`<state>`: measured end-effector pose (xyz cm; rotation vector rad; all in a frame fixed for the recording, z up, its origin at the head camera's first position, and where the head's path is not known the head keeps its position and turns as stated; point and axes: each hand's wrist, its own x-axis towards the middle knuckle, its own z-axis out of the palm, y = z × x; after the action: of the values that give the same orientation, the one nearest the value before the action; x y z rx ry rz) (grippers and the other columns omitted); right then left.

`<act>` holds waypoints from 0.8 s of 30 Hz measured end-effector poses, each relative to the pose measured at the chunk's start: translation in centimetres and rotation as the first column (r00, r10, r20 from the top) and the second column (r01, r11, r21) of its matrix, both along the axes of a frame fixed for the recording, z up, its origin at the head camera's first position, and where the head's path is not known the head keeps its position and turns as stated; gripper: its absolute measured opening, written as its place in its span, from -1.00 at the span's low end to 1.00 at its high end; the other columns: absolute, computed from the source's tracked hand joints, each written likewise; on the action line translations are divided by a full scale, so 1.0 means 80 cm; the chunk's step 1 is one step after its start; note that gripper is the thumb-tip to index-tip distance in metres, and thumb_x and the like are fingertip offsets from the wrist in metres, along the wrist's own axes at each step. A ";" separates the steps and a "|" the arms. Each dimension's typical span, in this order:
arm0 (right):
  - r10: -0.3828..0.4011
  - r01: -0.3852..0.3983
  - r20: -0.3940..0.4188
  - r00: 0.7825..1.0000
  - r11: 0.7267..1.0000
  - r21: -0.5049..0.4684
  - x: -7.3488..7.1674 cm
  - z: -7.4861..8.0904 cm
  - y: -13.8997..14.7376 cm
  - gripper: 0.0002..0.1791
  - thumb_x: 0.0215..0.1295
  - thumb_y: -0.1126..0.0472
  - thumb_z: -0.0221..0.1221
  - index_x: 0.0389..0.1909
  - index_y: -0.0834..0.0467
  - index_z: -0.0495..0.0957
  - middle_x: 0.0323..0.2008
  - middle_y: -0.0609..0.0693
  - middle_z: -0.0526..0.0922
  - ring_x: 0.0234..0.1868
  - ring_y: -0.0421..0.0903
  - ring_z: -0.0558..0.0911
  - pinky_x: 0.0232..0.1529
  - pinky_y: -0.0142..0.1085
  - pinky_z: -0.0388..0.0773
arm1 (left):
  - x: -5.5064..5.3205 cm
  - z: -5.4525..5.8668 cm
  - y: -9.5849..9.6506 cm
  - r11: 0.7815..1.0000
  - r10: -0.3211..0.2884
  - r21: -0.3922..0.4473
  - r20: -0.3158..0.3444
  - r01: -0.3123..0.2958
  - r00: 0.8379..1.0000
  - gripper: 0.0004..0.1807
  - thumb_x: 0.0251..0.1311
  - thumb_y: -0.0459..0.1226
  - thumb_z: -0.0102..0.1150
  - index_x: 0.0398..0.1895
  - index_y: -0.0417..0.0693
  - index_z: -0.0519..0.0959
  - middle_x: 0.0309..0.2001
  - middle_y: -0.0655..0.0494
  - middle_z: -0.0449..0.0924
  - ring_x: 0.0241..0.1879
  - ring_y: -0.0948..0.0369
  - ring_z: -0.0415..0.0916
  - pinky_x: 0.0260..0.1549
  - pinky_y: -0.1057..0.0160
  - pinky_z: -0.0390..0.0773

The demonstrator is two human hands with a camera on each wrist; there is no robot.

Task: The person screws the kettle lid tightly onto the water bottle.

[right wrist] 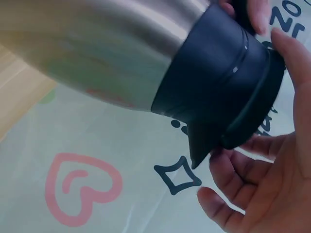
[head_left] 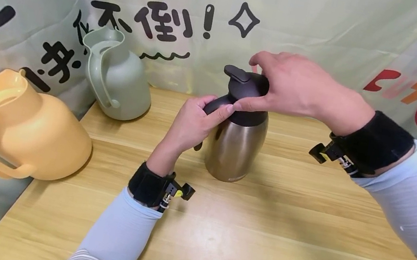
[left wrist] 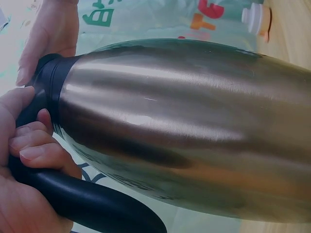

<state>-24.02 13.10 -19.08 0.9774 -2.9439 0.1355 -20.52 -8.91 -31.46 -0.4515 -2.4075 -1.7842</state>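
A brushed-steel thermos jug point(head_left: 234, 148) with a black collar and lid point(head_left: 249, 88) stands upright on the wooden table. My left hand point(head_left: 193, 120) grips its black handle point(left wrist: 97, 201), fingers wrapped near the top and thumb reaching up toward the lid. From the other side my right hand point(head_left: 299, 88) holds the lid, thumb at the near edge and fingers curled around the far side by the pointed spout point(right wrist: 200, 143). A black thumb lever point(head_left: 237, 73) shows on top of the lid.
A yellow plastic pitcher point(head_left: 52, 135) lies tilted toward the left at the table's left edge. Behind it sits a pale green pitcher point(head_left: 130, 84). A small white-and-orange container point(left wrist: 256, 19) appears in the left wrist view. Printed cloth point(head_left: 319, 24) hangs behind the wooden table point(head_left: 238, 247).
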 end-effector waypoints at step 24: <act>-0.011 0.015 0.035 0.999 0.995 -0.096 0.006 -0.004 0.004 0.00 0.14 -0.44 0.39 0.39 0.13 0.36 0.10 0.19 0.68 0.09 0.12 0.56 0.06 0.05 0.51 | 0.000 -0.002 0.000 1.000 -0.002 -0.001 -0.003 0.002 1.000 -0.63 0.35 0.06 0.36 -0.37 -0.05 0.66 -0.53 0.11 0.49 -0.49 0.16 0.42 -0.52 0.23 0.42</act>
<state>-23.57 13.44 -19.42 0.9522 -2.9422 0.2941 -20.51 -8.91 -31.63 -0.4565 -2.4071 -1.7815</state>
